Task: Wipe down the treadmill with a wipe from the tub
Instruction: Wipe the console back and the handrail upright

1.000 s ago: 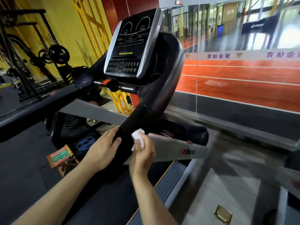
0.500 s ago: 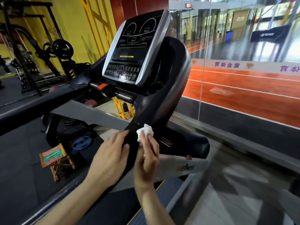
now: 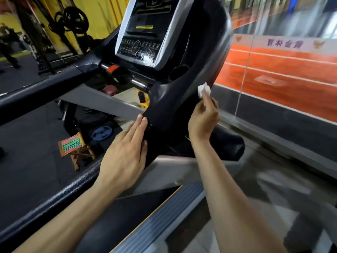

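The black treadmill (image 3: 175, 106) fills the middle of the view, its console panel (image 3: 144, 31) tilted above a curved right handrail. A small crumpled white wipe (image 3: 203, 90) is pinched at the fingertips of my right hand (image 3: 204, 119) and pressed against the outer right side of the handrail. My left hand (image 3: 125, 154) lies flat with straight fingers on the inner left side of the same rail. A wet smear shows on the console's lower buttons. The tub is not in view.
A small folding stool (image 3: 74, 148) and a blue weight plate (image 3: 102, 133) sit on the dark floor at the left. Weight racks (image 3: 69, 21) stand at the back left. A glass wall (image 3: 273, 70) runs along the right. The treadmill's side rail (image 3: 164, 216) lies below.
My right hand has slid the wipe up and to the right along the handrail. My left hand has stayed on the rail. The view has moved closer to the console.
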The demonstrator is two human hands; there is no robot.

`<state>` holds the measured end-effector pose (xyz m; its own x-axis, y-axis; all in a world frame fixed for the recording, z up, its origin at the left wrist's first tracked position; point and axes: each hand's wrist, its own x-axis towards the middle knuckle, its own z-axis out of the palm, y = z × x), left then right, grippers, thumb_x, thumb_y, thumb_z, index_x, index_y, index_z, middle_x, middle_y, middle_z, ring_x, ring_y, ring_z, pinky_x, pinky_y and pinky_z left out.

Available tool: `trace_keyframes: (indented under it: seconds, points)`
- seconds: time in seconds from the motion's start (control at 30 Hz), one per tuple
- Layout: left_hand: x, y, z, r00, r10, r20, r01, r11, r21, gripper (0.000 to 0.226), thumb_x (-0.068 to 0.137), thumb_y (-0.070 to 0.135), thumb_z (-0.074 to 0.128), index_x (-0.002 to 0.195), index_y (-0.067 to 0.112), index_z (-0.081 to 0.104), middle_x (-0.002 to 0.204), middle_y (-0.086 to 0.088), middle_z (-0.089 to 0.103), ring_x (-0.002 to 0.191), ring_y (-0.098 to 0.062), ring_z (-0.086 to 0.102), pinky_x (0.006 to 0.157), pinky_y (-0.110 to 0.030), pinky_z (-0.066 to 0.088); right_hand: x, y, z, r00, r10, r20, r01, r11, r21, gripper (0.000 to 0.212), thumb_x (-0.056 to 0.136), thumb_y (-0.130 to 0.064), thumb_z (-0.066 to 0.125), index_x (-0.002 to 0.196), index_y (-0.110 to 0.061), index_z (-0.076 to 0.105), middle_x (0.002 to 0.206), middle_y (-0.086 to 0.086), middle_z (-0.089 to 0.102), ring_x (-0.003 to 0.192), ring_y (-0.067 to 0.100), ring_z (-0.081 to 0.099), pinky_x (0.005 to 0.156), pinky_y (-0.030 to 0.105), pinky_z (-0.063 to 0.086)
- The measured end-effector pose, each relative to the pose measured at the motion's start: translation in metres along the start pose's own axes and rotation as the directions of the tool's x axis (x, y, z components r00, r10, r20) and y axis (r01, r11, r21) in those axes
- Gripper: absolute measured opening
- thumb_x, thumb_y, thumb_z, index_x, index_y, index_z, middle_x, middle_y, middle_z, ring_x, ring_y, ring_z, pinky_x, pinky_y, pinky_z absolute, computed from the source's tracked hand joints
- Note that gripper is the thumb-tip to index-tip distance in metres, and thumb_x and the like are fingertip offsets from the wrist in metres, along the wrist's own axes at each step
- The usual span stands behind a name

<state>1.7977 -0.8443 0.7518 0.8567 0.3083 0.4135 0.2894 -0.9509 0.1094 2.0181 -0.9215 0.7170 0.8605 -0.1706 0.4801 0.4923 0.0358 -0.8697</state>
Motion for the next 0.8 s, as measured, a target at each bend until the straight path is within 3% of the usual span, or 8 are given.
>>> trace_keyframes:
  seconds: [0.07, 0.17, 0.23, 0.37, 0.47, 0.57, 0.67, 0.8]
  points:
    - [0.001, 0.001, -0.001, 1.000, 0.007, -0.006, -0.007, 1.000, 0.013, 0.053, 0.106, 0.025, 0.033, 0.158, 0.011, 0.032, 0.166, -0.002, 0.029, 0.151, -0.016, 0.029, 0.123, -0.026, 0.021, -0.045, 0.002, -0.004, 1.000, -0.025, 0.006, 0.025, 0.998, 0.063, 0.046, 0.091, 0.011, 0.056, 0.130, -0.011, 0.067, 0.122, 0.011, 0.068, 0.115, 0.020, 0.065, 0.101, 0.032, 0.051]
    - [0.001, 0.006, 0.000, 0.999, -0.028, -0.035, 0.029, 0.999, 0.026, 0.049, 0.107, 0.017, 0.038, 0.156, 0.011, 0.037, 0.164, -0.001, 0.033, 0.150, -0.014, 0.032, 0.122, -0.018, 0.018, -0.103, 0.008, -0.020, 0.998, 0.013, 0.056, -0.019, 0.993, 0.117, 0.039, 0.092, 0.011, 0.060, 0.124, -0.007, 0.071, 0.113, 0.011, 0.067, 0.108, 0.001, 0.062, 0.091, 0.015, 0.047]
    - [0.002, 0.007, 0.001, 0.996, -0.037, -0.084, 0.041, 0.998, 0.044, 0.049, 0.105, 0.012, 0.042, 0.154, 0.010, 0.040, 0.162, -0.003, 0.037, 0.148, -0.013, 0.034, 0.119, -0.014, 0.018, -0.125, 0.020, -0.033, 0.990, 0.050, 0.135, -0.067, 0.990, 0.124, 0.039, 0.096, 0.009, 0.057, 0.131, -0.006, 0.065, 0.118, 0.011, 0.065, 0.113, -0.004, 0.056, 0.096, 0.010, 0.040]
    - [-0.026, 0.000, 0.002, 0.987, 0.130, -0.092, -0.108, 0.972, 0.211, 0.058, 0.096, -0.001, 0.046, 0.153, 0.000, 0.038, 0.162, -0.014, 0.034, 0.152, -0.028, 0.030, 0.124, -0.034, 0.023, -0.167, 0.035, -0.050, 0.990, 0.079, 0.119, -0.091, 0.991, 0.094, 0.041, 0.099, 0.011, 0.050, 0.137, -0.001, 0.058, 0.127, 0.015, 0.061, 0.121, 0.014, 0.058, 0.103, 0.035, 0.048]
    - [-0.081, -0.007, 0.012, 0.983, 0.185, -0.010, -0.167, 0.908, 0.385, 0.069, 0.088, 0.001, 0.051, 0.155, 0.000, 0.034, 0.165, -0.017, 0.025, 0.154, -0.035, 0.020, 0.124, -0.053, 0.022, -0.203, 0.047, -0.042, 0.974, 0.021, 0.225, -0.050, 0.991, 0.121, 0.041, 0.097, 0.009, 0.046, 0.137, 0.005, 0.056, 0.137, 0.019, 0.057, 0.131, 0.030, 0.054, 0.106, 0.051, 0.046]
    - [-0.133, -0.028, 0.021, 0.977, 0.202, 0.069, -0.208, 0.839, 0.503, 0.068, 0.089, 0.005, 0.049, 0.155, 0.001, 0.034, 0.167, -0.015, 0.023, 0.155, -0.034, 0.017, 0.127, -0.051, 0.014, -0.228, 0.053, -0.027, 0.947, 0.080, 0.312, -0.119, 0.987, 0.105, 0.045, 0.100, 0.005, 0.044, 0.144, -0.001, 0.051, 0.153, 0.018, 0.044, 0.147, 0.028, 0.037, 0.114, 0.055, 0.037]
    - [-0.152, -0.045, 0.018, 0.972, 0.212, 0.099, -0.232, 0.822, 0.520, 0.070, 0.087, 0.007, 0.051, 0.155, 0.002, 0.034, 0.166, -0.013, 0.025, 0.156, -0.030, 0.017, 0.128, -0.046, 0.011, -0.249, 0.044, -0.012, 0.958, 0.141, 0.250, -0.176, 0.976, 0.127, 0.048, 0.103, 0.005, 0.039, 0.150, -0.003, 0.044, 0.161, 0.014, 0.034, 0.153, 0.026, 0.023, 0.121, 0.053, 0.028]
    - [-0.153, -0.054, 0.015, 0.967, 0.246, 0.066, -0.247, 0.840, 0.484, 0.073, 0.082, 0.000, 0.053, 0.153, -0.003, 0.035, 0.165, -0.016, 0.027, 0.155, -0.029, 0.020, 0.128, -0.044, 0.011, -0.313, 0.005, 0.008, 0.963, 0.179, 0.202, -0.204, 0.973, 0.109, 0.041, 0.105, 0.001, 0.041, 0.146, -0.002, 0.048, 0.157, 0.014, 0.041, 0.152, 0.024, 0.027, 0.121, 0.046, 0.030]
